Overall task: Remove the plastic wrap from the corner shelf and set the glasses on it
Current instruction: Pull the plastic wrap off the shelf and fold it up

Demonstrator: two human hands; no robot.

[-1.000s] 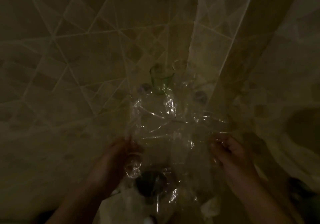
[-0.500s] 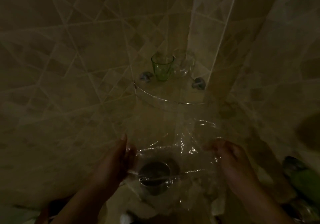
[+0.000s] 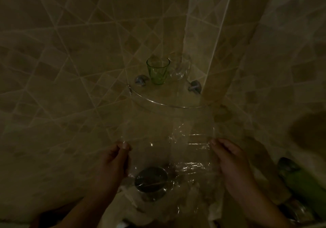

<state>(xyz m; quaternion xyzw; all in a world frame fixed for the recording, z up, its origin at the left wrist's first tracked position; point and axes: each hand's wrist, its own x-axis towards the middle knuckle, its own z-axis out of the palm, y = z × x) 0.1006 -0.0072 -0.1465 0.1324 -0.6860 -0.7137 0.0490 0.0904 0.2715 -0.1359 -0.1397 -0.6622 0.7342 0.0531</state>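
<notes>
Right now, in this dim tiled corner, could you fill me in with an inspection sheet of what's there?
Surface: glass shelf fixed in the corner on two metal clips.
Job's things: green glass and clear glass upright at the back of the shelf; wrap off the shelf, stretched below it.
Clutter: round metal thing seen through the wrap; green bottle at lower right.
Grips: left hand and right hand each pinch a side edge of the wrap.
Cables: nothing seen.
Surroundings: tiled walls, poor light.
</notes>
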